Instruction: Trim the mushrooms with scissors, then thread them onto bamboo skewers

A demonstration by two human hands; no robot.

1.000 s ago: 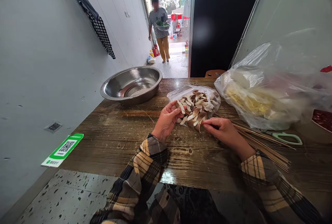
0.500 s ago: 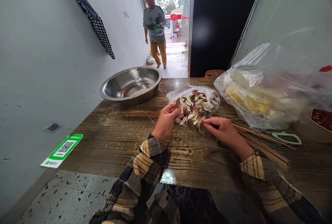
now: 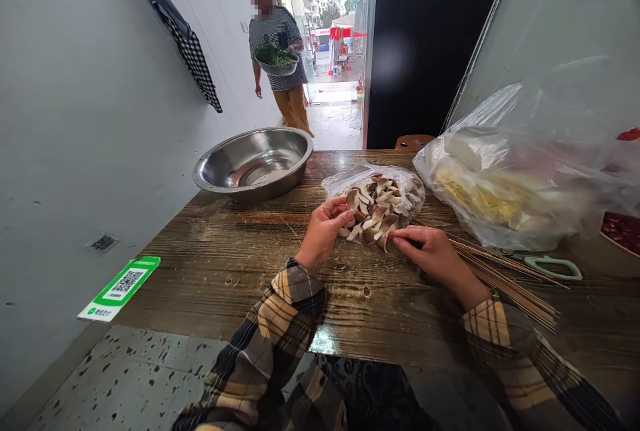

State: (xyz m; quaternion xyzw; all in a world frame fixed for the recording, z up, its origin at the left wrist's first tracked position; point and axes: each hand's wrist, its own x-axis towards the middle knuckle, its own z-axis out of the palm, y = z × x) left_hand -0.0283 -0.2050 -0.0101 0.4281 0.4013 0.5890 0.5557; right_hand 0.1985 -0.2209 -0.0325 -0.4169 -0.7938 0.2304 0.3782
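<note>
My left hand (image 3: 324, 228) is closed, with a piece of oyster mushroom (image 3: 353, 199) at its fingertips. My right hand (image 3: 429, 252) pinches what looks like a thin bamboo skewer, mostly hidden by the fingers. Mushroom pieces (image 3: 385, 226) hang in a row just left of the right fingertips, apparently threaded on it. Behind both hands a clear plastic bag (image 3: 336, 182) lies open, full of torn brown-and-white mushrooms (image 3: 383, 186). Loose bamboo skewers (image 3: 510, 288) lie on the table beside and partly behind my right forearm.
A steel basin (image 3: 225, 184) stands at the table's (image 3: 240, 284) far left. To the right are a large plastic bag (image 3: 480, 198) with yellow contents, green-handled scissors (image 3: 555, 266) and a tub (image 3: 617, 251) of dark red pieces. A person (image 3: 277, 31) carries a bowl of greens (image 3: 277, 64) near the doorway.
The mushroom piece at my left fingertips has shifted slightly right and up. My right hand has hardly moved. The person with the bowl has come closer and further left.
</note>
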